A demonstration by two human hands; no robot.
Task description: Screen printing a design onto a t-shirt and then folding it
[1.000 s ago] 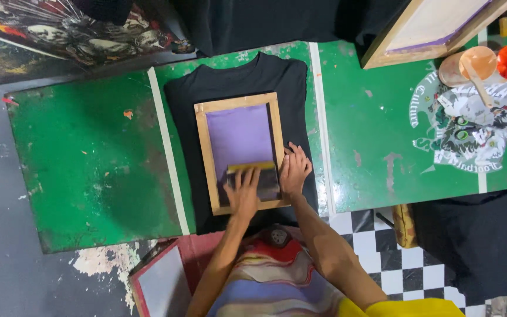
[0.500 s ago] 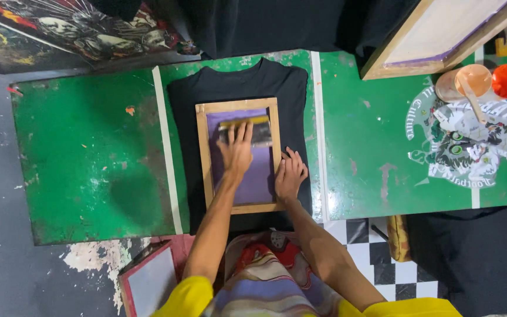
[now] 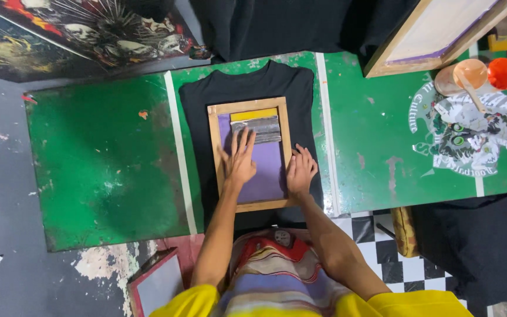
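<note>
Wooden screen frame point(image 3: 249, 154) on black shirt point(image 3: 247, 88) mid green table point(image 3: 107, 164), left hand point(image 3: 240, 162) flat, released on the screen near squeegee point(image 3: 256, 124), right hand point(image 3: 300, 172) flat on frame's edge, second frame point(image 3: 435, 35), cups point(image 3: 470, 73) toward far right corner

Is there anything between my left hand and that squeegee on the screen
Nothing visible. The left hand lies flat on the purple mesh with its fingertips at the squeegee near the far end of the wooden frame. The right hand rests on the frame's right edge, off to the side.
</note>
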